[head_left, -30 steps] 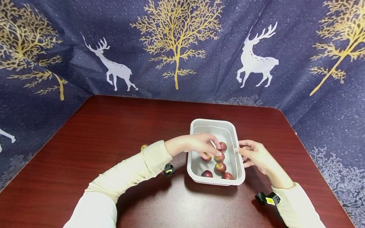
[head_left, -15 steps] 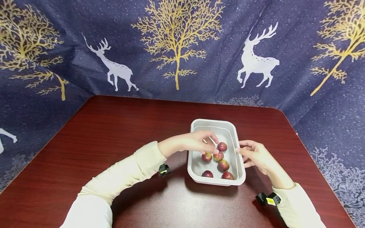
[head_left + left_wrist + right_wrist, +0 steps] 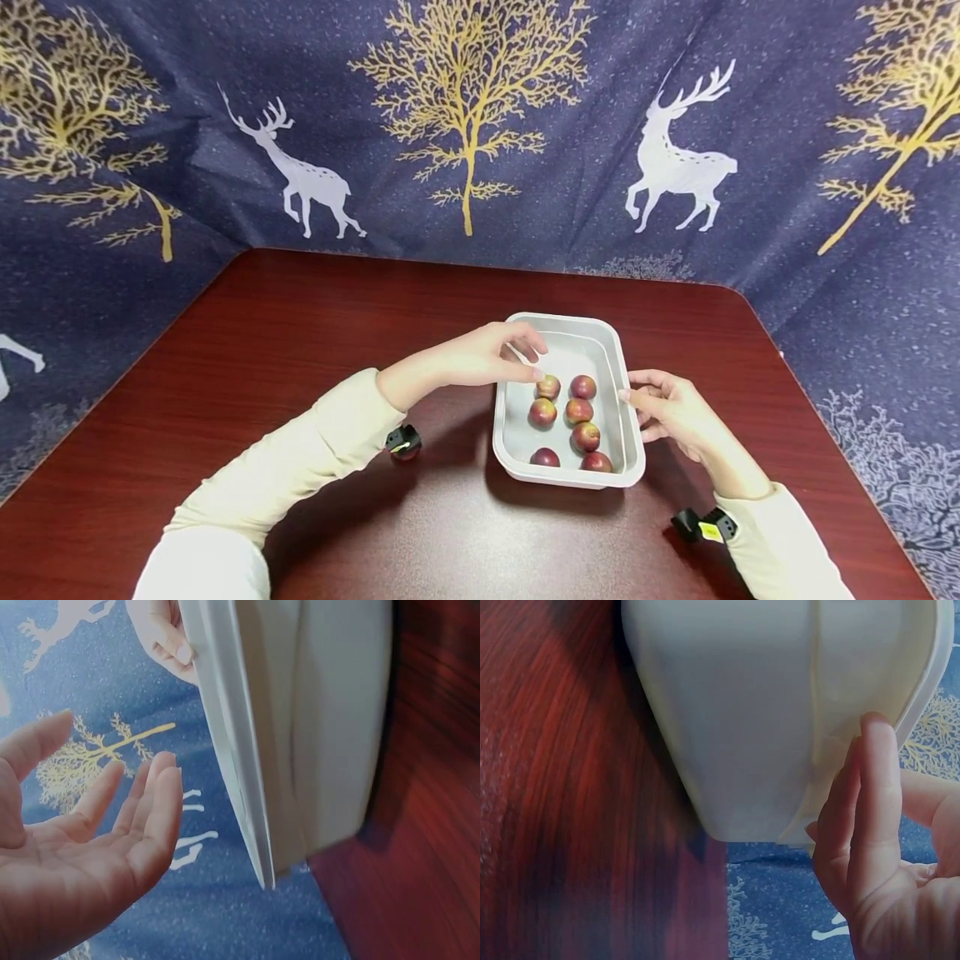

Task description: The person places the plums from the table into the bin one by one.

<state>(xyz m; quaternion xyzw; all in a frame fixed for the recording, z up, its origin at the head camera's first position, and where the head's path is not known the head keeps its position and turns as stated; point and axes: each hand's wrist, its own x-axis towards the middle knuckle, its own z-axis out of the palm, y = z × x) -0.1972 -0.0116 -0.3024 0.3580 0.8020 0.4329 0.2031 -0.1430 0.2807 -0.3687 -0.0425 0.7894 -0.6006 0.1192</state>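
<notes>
A white rectangular plastic bin (image 3: 504, 442) sits on the table with several reddish plums (image 3: 543, 412) lying loose on its floor. My left hand (image 3: 487, 357) hovers over the bin's left wall, near a plum (image 3: 548, 387) that its thumb tip overlaps in the head view. In the left wrist view the left hand (image 3: 105, 832) shows bent, spread fingers and a bare palm. My right hand (image 3: 671, 412) grips the bin's right rim, thumb over the edge and fingers against the outside wall. The right wrist view shows those fingers (image 3: 877, 802) beside the bin's outer side.
The dark red wooden table (image 3: 360, 308) extends around the bin. A dark red round thing (image 3: 406, 454), mostly hidden by the wrist camera, shows under my left wrist. A blue cloth (image 3: 555, 167) with deer and trees hangs behind the table.
My left hand has drawn back leftward from the bin's middle to its left side, uncovering the plums. One more plum now shows there. The right hand has stayed on the rim.
</notes>
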